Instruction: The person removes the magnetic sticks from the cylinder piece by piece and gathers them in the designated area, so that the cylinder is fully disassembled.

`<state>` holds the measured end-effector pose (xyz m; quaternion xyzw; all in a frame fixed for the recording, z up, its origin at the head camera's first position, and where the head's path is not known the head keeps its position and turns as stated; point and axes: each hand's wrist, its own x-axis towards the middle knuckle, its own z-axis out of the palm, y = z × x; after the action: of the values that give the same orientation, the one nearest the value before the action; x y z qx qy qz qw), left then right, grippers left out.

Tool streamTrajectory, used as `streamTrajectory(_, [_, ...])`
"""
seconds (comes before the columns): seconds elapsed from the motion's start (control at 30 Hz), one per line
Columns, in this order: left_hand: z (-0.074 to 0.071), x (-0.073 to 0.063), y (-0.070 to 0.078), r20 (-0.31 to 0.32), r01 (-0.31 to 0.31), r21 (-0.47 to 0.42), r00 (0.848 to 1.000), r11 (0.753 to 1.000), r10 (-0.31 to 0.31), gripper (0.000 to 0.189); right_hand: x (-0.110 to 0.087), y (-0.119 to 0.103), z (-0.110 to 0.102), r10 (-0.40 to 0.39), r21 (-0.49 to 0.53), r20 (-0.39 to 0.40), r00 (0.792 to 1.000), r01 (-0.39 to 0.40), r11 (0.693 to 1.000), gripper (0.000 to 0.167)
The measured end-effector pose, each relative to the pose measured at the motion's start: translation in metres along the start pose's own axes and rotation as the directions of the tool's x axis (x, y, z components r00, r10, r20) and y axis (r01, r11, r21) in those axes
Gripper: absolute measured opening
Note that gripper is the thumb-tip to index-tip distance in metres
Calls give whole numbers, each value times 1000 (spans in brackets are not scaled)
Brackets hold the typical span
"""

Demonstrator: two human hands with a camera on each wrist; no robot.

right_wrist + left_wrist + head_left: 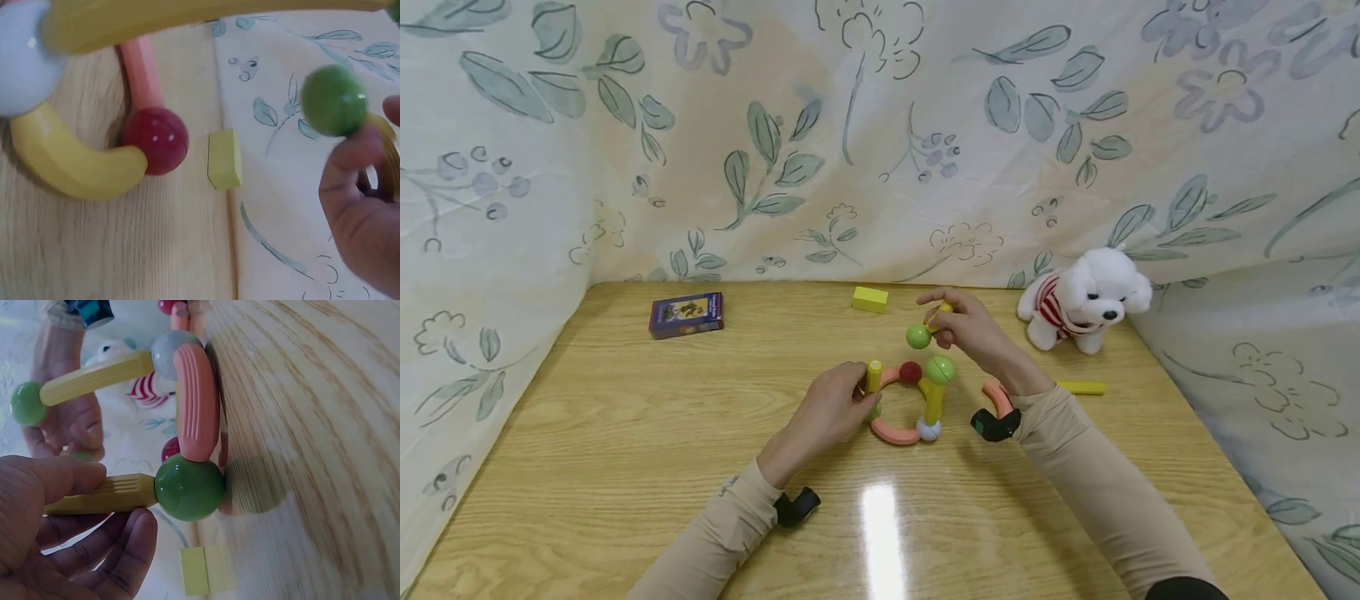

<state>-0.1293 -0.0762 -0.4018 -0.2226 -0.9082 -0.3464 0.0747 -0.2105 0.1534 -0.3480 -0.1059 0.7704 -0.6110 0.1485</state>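
Observation:
My left hand (829, 410) pinches an upright yellow rod (128, 490) between thumb and fingers. That rod meets a green ball (189, 487) low on the table, part of a ring of balls and curved sticks. In the ring are pink curved sticks (895, 433), a red ball (155, 140), a yellow curved stick (75, 159) and a white ball (928, 429). Another yellow rod (933, 404) rises from the white ball, topped by a green ball (940, 369). Above and behind the ring, my right hand (973, 329) holds a yellow rod (943, 312) with a green ball (334, 100) on its end.
Right of the ring lie a loose pink curved stick (997, 398) and a yellow rod (1082, 387). A yellow block (869, 300) sits near the back edge. A white plush dog (1086, 300) is at back right, a small dark box (687, 315) at back left. Patterned cloth hangs behind.

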Motion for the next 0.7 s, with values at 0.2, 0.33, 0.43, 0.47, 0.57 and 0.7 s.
streamTrajectory(0.2, [-1,0,1,7,3,-6,1000,1000,-3,13,1,-4,2,25,156,50,998,-33,987,40])
streamTrajectory(0.33, [-2,0,2,12,7,0,1000,1000,-7,13,1,-9,6,49,208,96,994,-68,976,36])
streamTrajectory(0.43, [-2,0,1,13,5,6,1000,1000,-5,13,2,-13,8,68,284,179,981,-118,952,30])
streamTrajectory(0.47, [-2,0,1,13,4,7,1000,1000,-4,13,2,-14,9,74,307,206,976,-136,942,28])
streamTrajectory(0.57, [-1,0,1,14,1,8,1000,1000,-1,13,3,-15,10,87,346,271,959,-182,920,21])
streamTrajectory(0.7, [-1,0,0,12,-7,10,1000,1000,7,13,5,-13,10,85,324,320,944,-193,926,20])
